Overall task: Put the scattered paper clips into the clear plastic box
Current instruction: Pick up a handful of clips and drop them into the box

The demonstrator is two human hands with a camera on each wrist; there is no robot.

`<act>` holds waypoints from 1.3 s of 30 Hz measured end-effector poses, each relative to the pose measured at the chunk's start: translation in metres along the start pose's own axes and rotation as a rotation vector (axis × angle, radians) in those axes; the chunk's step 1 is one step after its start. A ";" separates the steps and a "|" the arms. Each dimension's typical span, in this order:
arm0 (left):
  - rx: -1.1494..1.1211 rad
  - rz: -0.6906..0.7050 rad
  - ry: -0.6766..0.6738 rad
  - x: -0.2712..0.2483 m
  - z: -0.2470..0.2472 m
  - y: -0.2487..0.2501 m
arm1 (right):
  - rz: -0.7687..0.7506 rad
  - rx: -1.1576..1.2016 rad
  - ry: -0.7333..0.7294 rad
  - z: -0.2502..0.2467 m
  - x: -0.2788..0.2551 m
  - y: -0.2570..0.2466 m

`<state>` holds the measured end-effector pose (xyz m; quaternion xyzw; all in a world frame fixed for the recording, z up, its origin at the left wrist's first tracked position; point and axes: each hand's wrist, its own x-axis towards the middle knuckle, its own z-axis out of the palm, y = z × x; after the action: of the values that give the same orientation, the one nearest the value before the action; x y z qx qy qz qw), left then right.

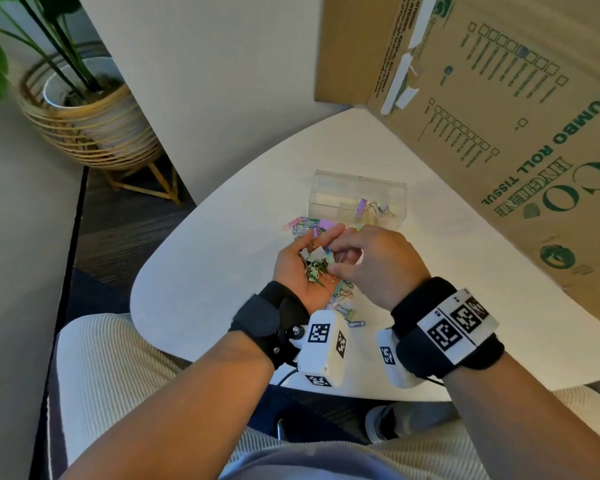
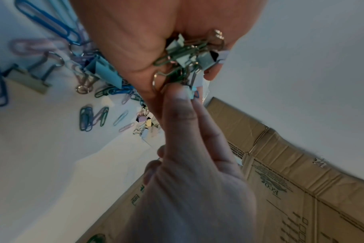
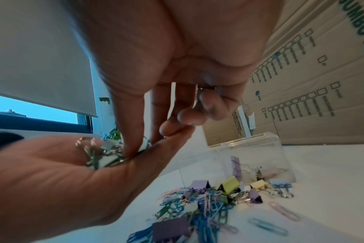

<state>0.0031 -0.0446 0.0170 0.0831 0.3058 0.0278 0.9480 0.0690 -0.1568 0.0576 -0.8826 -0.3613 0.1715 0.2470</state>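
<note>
My left hand (image 1: 291, 268) lies palm up over the white table (image 1: 205, 271), fingers nearly straight, carrying a tangle of green and pale clips (image 1: 317, 268). The thumb and forefinger of my right hand (image 1: 340, 263) pinch one clip in that palm; the right wrist view shows the pinch (image 3: 135, 151) on the palm's clips (image 3: 100, 156). The clear plastic box (image 1: 357, 188) stands just beyond both hands with a few clips inside (image 1: 371, 206). Pastel paper clips and binder clips lie scattered (image 1: 305, 223) in front of the box and under the hands (image 3: 208, 205).
A big cardboard carton (image 1: 499, 116) leans along the table's right side, close behind the box. A potted plant in a woven basket (image 1: 84, 109) stands on the floor at the far left. The table's curved front edge (image 1: 146, 306) runs near my knees.
</note>
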 end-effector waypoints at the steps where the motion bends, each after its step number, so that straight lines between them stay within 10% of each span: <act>1: 0.011 0.007 0.005 -0.001 0.001 -0.001 | -0.007 -0.011 0.010 0.003 -0.001 -0.001; 28: -0.009 0.032 0.016 -0.002 0.003 -0.003 | -0.143 0.168 0.058 0.016 -0.008 -0.006; 39: -0.003 0.038 0.020 0.001 -0.007 -0.002 | 0.099 0.605 0.420 -0.019 0.015 0.025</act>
<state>-0.0001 -0.0453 0.0111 0.0871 0.3136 0.0470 0.9444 0.1023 -0.1678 0.0572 -0.8022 -0.1924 0.0974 0.5568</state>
